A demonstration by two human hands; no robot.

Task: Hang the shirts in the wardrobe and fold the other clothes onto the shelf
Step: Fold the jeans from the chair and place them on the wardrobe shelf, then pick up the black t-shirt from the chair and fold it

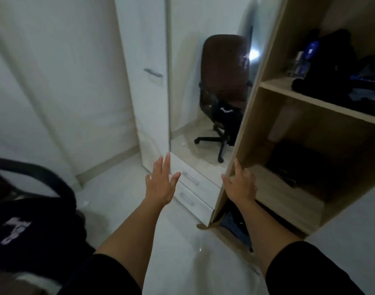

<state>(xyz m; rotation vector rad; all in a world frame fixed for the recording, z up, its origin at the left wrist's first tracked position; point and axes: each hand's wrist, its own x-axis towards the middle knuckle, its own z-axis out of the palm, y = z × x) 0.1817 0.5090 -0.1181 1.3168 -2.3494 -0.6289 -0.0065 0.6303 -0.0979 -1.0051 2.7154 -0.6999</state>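
Clothes [329,67] already lie dark and bunched on the wardrobe's upper shelf [310,99]; another dark bundle [299,162] sits in the compartment below; blue fabric [235,226] shows lower down; whether these are folded cannot be told. A black garment with white print [22,231] waits at lower left, so work seems left. The left hand [161,184] hangs spread, its fingers straight, holding nothing; the right hand [242,184] rests its fingers on the wardrobe side panel [257,103].
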